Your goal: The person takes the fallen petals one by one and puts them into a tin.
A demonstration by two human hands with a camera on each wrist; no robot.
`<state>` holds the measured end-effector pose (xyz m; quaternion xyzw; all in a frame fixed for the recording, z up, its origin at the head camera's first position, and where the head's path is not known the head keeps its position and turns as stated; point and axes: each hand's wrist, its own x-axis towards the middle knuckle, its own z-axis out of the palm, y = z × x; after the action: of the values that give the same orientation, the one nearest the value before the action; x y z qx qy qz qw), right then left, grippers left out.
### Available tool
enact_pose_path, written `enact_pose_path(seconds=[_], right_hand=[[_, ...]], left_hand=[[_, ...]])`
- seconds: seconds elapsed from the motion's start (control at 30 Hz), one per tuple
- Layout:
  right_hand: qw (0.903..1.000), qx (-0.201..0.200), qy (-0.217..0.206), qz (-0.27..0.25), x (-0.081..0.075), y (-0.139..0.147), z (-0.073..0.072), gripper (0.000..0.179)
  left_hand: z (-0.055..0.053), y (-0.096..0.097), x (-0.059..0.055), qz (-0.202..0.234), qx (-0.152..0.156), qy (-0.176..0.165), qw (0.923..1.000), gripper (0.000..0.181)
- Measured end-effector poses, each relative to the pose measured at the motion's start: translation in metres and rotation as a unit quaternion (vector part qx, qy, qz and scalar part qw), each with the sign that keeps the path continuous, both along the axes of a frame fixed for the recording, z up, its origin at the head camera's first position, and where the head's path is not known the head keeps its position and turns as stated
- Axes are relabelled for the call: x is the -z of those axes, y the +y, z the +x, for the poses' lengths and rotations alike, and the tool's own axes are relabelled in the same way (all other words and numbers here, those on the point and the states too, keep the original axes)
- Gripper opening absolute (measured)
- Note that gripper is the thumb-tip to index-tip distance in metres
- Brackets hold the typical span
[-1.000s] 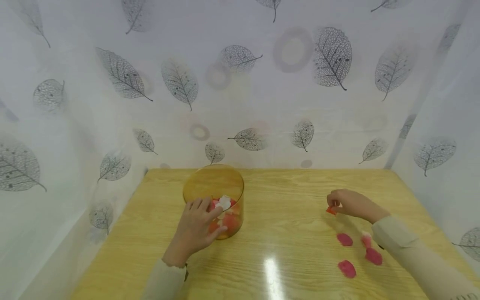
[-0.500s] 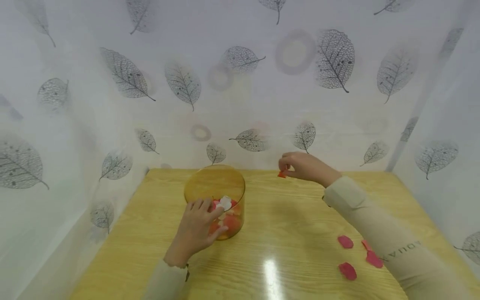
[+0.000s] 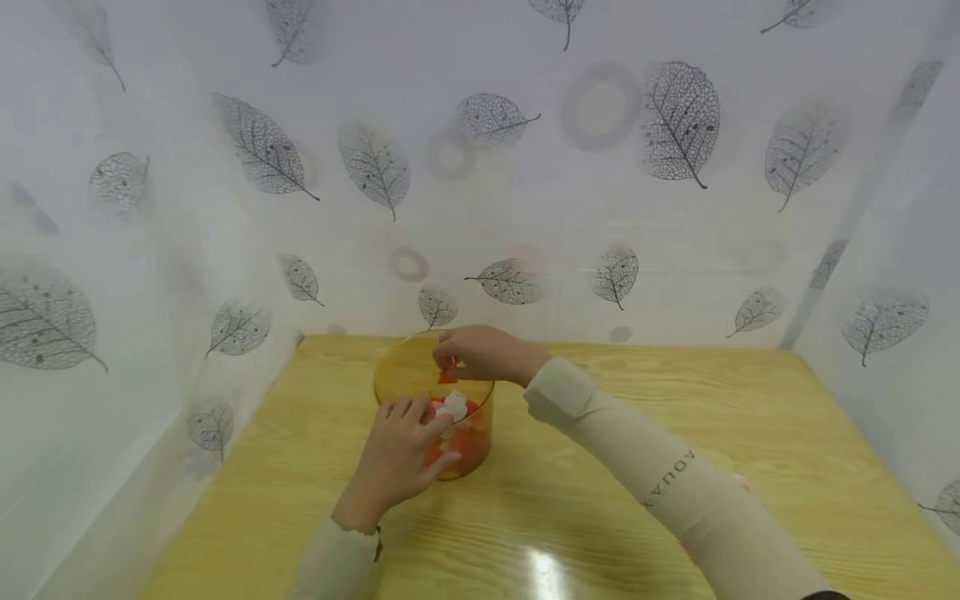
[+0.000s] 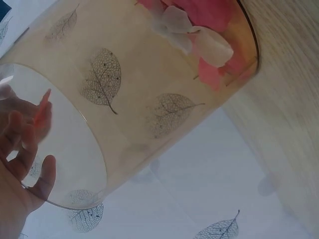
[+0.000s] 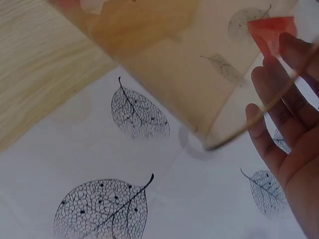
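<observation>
A see-through amber cylindrical container [image 3: 480,433] stands on the wooden table, with pink, red and white petals [image 4: 212,47] lying at its bottom. My left hand [image 3: 397,462] holds its near rim, the fingers bent over the edge. Above the mouth, my right hand [image 3: 483,354] pinches a red petal [image 5: 271,35] between thumb and fingertips. In the right wrist view that petal overlaps the inside of the container, with the other fingers near the rim. The left wrist view shows the red petal through the container's mouth, beyond my left fingers.
The wooden table [image 3: 600,433] ends at a white leaf-printed sheet [image 3: 525,208] behind and at both sides. My right sleeve [image 3: 675,492] crosses the right half of the table. Edges of pink petals [image 3: 741,482] peek out beside it, mostly hidden.
My right hand has carried the red petal from the right side of the table leftward to the container's mouth. My left hand has stayed at the rim.
</observation>
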<state>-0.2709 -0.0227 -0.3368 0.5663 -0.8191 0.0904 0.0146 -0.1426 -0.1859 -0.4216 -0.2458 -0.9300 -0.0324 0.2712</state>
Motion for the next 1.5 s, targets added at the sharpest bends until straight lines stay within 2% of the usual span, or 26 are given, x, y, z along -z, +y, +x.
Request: enact_pose_path(seconds=[0.17, 0.37, 0.63, 0.77, 0.97, 1.13, 1.27, 1.5], right_hand=[[0.9998, -0.007, -0.009, 0.018, 0.007, -0.014, 0.007, 0.016], [0.9999, 0.010, -0.004, 0.005, 0.002, 0.003, 0.009, 0.016], [0.9984, 0.038, 0.028, -0.032, -0.007, 0.076, 0.017, 0.017], [0.9966, 0.055, 0.044, -0.041, -0.007, 0.120, 0.028, 0.018], [0.9898, 0.079, 0.096, -0.069, 0.001, 0.188, 0.048, 0.024], [0.9829, 0.136, 0.095, -0.080, 0.018, 0.235, 0.069, 0.028], [0.9802, 0.178, 0.055, -0.066, 0.040, 0.263, 0.088, 0.029], [0.9839, 0.169, -0.014, -0.057, 0.100, 0.287, 0.128, 0.032]], left_hand=[[0.000, 0.001, 0.001, -0.005, -0.001, 0.000, 1.0000, 0.039], [-0.001, 0.002, 0.001, -0.011, 0.002, 0.002, 0.9999, 0.037], [0.001, 0.002, -0.001, -0.010, -0.003, -0.005, 0.9999, 0.038], [0.001, 0.002, -0.002, -0.011, -0.003, 0.006, 0.9999, 0.039], [0.002, 0.001, -0.001, -0.007, 0.001, 0.014, 0.9999, 0.039], [0.001, 0.001, 0.000, 0.001, 0.005, 0.015, 0.9999, 0.040], [0.001, 0.000, 0.000, 0.007, 0.009, 0.015, 0.9998, 0.039], [0.001, 0.001, 0.000, 0.009, 0.009, 0.005, 0.9999, 0.039]])
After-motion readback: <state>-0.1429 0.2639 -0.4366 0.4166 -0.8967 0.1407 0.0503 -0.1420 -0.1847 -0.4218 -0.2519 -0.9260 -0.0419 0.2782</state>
